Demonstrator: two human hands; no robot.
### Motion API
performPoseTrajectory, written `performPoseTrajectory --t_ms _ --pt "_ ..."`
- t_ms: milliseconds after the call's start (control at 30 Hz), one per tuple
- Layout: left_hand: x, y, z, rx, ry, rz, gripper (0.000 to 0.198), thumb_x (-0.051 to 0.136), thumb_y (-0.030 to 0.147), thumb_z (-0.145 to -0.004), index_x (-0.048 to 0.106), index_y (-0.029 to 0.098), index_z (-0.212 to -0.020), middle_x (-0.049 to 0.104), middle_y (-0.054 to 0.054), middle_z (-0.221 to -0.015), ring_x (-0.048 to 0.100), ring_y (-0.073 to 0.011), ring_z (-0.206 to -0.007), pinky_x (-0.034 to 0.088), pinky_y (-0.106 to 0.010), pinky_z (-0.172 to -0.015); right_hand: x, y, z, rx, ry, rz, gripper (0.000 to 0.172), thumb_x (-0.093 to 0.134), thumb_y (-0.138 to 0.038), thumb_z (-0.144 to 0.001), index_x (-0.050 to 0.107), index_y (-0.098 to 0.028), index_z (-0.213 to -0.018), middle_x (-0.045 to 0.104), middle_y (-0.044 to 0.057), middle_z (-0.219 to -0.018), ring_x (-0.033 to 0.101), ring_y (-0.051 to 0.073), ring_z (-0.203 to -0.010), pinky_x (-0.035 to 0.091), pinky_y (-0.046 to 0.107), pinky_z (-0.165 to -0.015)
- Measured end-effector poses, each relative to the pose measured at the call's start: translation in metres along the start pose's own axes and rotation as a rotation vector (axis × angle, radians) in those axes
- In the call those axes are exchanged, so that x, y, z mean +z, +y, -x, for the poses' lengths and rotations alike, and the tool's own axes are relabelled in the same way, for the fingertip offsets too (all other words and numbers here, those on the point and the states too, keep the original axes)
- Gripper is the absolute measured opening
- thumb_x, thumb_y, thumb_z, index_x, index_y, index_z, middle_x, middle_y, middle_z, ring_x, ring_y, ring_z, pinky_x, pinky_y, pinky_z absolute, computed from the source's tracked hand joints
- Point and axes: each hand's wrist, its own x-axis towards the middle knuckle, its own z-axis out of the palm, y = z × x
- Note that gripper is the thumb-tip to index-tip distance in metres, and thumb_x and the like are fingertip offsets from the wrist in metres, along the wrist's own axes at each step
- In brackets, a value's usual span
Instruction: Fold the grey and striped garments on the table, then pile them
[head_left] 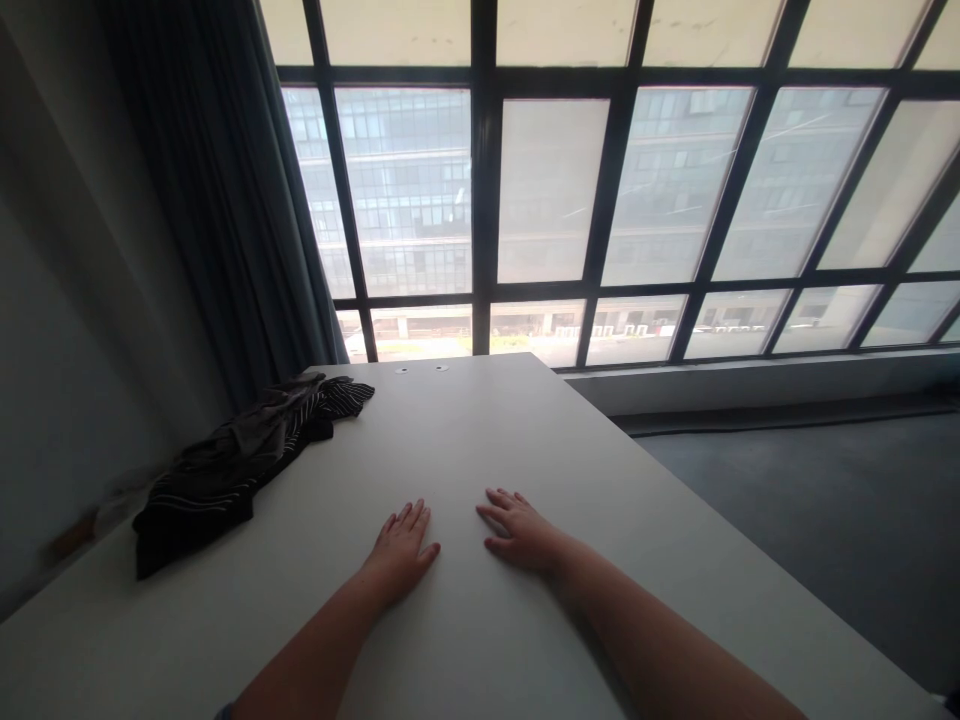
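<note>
Hands lie flat on the white desk [525, 420], palms down, fingers spread and relaxed, gripping nothing. The left hand [401, 552] and the right hand [521, 535] rest near each other with a narrow strip of bare desk between them, both forearms reaching in from the near edge.

Taking the left hand as the landmark: the nearest loose thing is a crumpled dark garment with thin pale stripes [240, 460], lying on the desk to the left of that hand and farther from the person, apart from it and untouched. It is heaped in folds, one end trailing toward the desk's far left corner, the other close to the left edge. Beyond the left hand, at the far edge of the desk, two small round fittings [421, 369] sit side by side in the surface.

No box, bin or other container shows on the desk. Farther beyond the left hand stands a large gridded window [600, 190] with dark frames; a dark curtain [217, 200] hangs to its left, above the garment. Grey floor [825, 520] lies off to the right.
</note>
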Motion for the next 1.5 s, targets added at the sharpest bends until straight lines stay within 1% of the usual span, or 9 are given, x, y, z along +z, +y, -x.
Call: performPoseTrajectory --t_ms 233,467,767,1000,1233,1400,1500 --pt "-0.001 0.001 0.000 0.000 -0.003 0.013 0.079 0.031 0.048 -0.100 0.025 0.009 -0.169 0.010 -0.009 -0.177 0.008 -0.0272 -0.165 0.008 -0.046 -0.134 -0.002 -0.002 0.002 0.005 -0.008 -0.002 0.075 0.060 -0.051 -0.096 0.044 -0.023 -0.164 0.017 0.012 -0.175 0.012 0.030 -0.165 0.007 0.046 -0.135" --pt "-0.001 0.002 0.000 -0.001 -0.009 -0.020 0.081 0.029 0.049 -0.100 0.024 0.008 -0.169 0.010 -0.009 -0.177 0.009 -0.0267 -0.165 0.009 -0.047 -0.134 0.003 0.003 -0.001 -0.001 -0.002 -0.007 0.076 0.061 -0.051 -0.095 0.044 -0.025 -0.164 0.017 0.012 -0.175 0.012 0.031 -0.164 0.008 0.047 -0.134" --pt "0.000 0.001 0.000 0.001 0.006 -0.004 0.080 0.030 0.048 -0.100 0.025 0.009 -0.169 0.011 -0.010 -0.176 0.010 -0.0273 -0.165 0.010 -0.047 -0.134 0.006 0.008 -0.004 -0.009 0.011 -0.017 0.076 0.060 -0.053 -0.095 0.045 -0.025 -0.164 0.017 0.011 -0.175 0.012 0.030 -0.165 0.007 0.047 -0.134" --pt "-0.001 0.001 0.000 0.004 0.001 -0.005 0.080 0.030 0.048 -0.100 0.025 0.008 -0.169 0.010 -0.011 -0.176 0.010 -0.0272 -0.165 0.010 -0.048 -0.134 0.004 0.005 -0.002 -0.008 0.008 -0.025 0.076 0.061 -0.052 -0.094 0.045 -0.025 -0.163 0.017 0.012 -0.175 0.012 0.030 -0.165 0.007 0.047 -0.134" --pt "0.000 -0.003 -0.001 0.009 0.012 0.019 0.080 0.033 0.049 -0.099 0.026 0.010 -0.169 0.012 -0.010 -0.176 0.011 -0.0273 -0.164 0.011 -0.047 -0.134 0.004 0.005 -0.002 -0.012 0.001 -0.018 0.077 0.061 -0.052 -0.094 0.044 -0.025 -0.164 0.017 0.011 -0.175 0.012 0.030 -0.165 0.007 0.048 -0.134" --pt "0.004 -0.005 -0.005 0.031 0.046 -0.001 0.079 0.032 0.051 -0.100 0.027 0.012 -0.169 0.014 -0.008 -0.176 0.012 -0.0265 -0.164 0.011 -0.047 -0.134 0.006 0.005 -0.006 -0.020 0.055 0.015 0.070 0.058 -0.052 -0.097 0.050 -0.025 -0.161 0.025 0.011 -0.173 0.020 0.030 -0.163 0.011 0.048 -0.134" --pt "0.006 -0.004 -0.005 0.032 0.080 -0.022 0.076 0.030 0.050 -0.102 0.028 0.014 -0.169 0.015 -0.008 -0.176 0.013 -0.0265 -0.164 0.012 -0.048 -0.133 0.007 0.003 -0.007 -0.034 0.071 0.049 0.068 0.054 -0.052 -0.099 0.049 -0.025 -0.162 0.026 0.012 -0.173 0.021 0.031 -0.162 0.012 0.049 -0.134"
